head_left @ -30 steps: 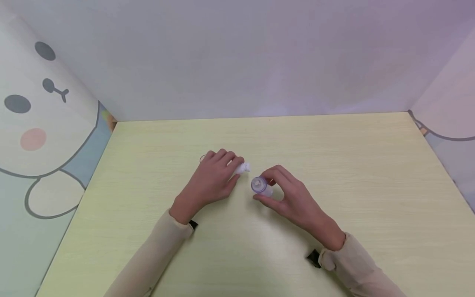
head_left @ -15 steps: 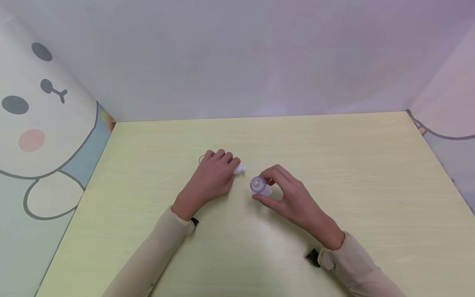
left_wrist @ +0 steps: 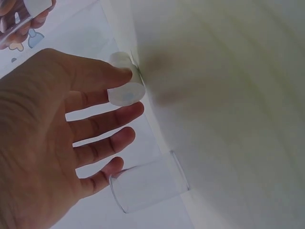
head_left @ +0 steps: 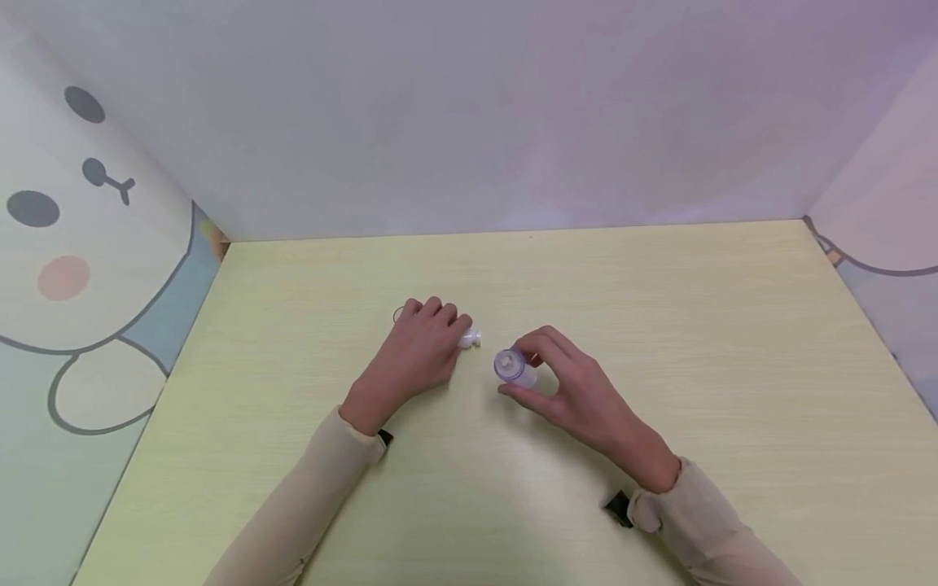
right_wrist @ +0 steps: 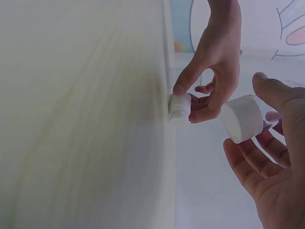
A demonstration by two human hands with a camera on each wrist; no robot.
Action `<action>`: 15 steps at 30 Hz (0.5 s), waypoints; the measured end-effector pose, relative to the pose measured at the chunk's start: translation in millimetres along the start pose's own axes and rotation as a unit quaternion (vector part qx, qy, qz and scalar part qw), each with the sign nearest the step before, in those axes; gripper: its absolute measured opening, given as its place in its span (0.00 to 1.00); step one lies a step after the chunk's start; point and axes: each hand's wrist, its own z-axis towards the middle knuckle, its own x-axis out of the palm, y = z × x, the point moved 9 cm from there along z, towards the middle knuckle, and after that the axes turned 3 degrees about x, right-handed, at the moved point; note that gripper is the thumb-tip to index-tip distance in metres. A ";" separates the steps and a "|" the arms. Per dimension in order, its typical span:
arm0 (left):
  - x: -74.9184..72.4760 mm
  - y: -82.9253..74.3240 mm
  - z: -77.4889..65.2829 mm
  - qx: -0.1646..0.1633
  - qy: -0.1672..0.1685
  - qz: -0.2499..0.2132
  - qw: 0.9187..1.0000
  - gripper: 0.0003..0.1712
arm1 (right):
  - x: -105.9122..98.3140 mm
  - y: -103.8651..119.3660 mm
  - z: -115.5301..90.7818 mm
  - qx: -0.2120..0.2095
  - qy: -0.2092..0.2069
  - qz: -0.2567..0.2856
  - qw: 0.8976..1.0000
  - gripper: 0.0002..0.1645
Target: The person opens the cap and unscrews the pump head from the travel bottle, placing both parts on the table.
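Note:
My left hand (head_left: 418, 346) reaches palm-down over the table's middle and pinches a small white cylindrical piece with a narrower end (head_left: 471, 338) between thumb and index finger. In the left wrist view this white piece (left_wrist: 126, 83) lies on its side against the tabletop, its other fingers extended apart. By the little finger a clear open-ended cap (left_wrist: 150, 185) rests on its side; its rim barely shows in the head view. My right hand (head_left: 575, 391) grips a small translucent bottle with a purplish rim (head_left: 515, 369), tilted, top toward the left. Its white base (right_wrist: 243, 119) shows in the right wrist view.
The pale wooden table (head_left: 696, 325) stretches around both hands. A plain whitish wall (head_left: 513, 122) stands at its far edge. A side panel with a cartoon animal (head_left: 81, 268) borders the left, and another panel (head_left: 894, 203) borders the right.
The white piece has shifted slightly left and toward me in my left hand, and the left thumb has drawn in under the hand. My right hand and the bottle have stayed almost still.

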 end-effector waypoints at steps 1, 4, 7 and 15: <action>0.3 0.0 0.0 0.000 -0.001 0.001 1.000 0.08 | 0.1 -0.2 -0.1 0.000 0.000 0.001 1.000 0.27; 1.3 0.1 0.0 0.001 -0.006 0.003 1.000 0.07 | 0.5 -1.3 -0.6 0.003 0.002 0.002 1.000 0.27; 1.6 -0.1 -0.1 0.002 -0.010 0.004 1.000 0.07 | 0.7 -2.5 -0.5 0.008 0.006 0.001 1.000 0.26; 2.6 0.3 -0.2 -0.005 -0.004 0.006 1.000 0.09 | 0.2 -2.4 -0.3 0.007 0.004 0.002 1.000 0.26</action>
